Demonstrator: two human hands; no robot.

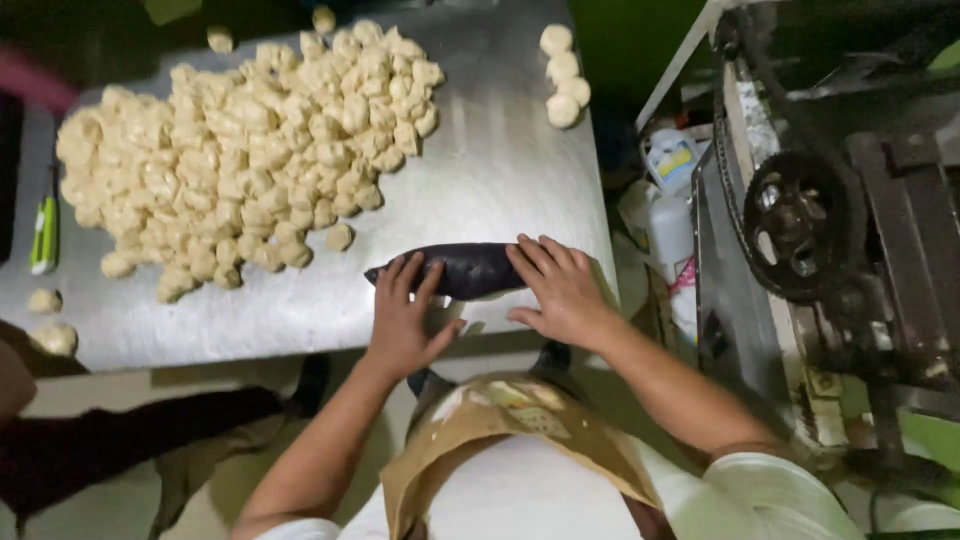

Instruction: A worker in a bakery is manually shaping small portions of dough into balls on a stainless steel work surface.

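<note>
Dark roll (465,270) lay crosswise between left hand (405,320) and right hand (560,290), both spread flat, tapered end beyond left fingertips.

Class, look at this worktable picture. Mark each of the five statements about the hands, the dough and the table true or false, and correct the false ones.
1. Both hands rest on a dark roll. True: the left hand and right hand press flat on the dark roll.
2. The big heap of dough pieces lies to the right of the roll. False: the heap lies on the left part of the metal table.
3. A few dough balls sit apart near the table's far right edge. True: the dough balls.
4. The right hand holds a knife. False: it holds nothing; it lies open on the roll.
5. A chain-driven machine stands at the right. True: the machine.
</note>
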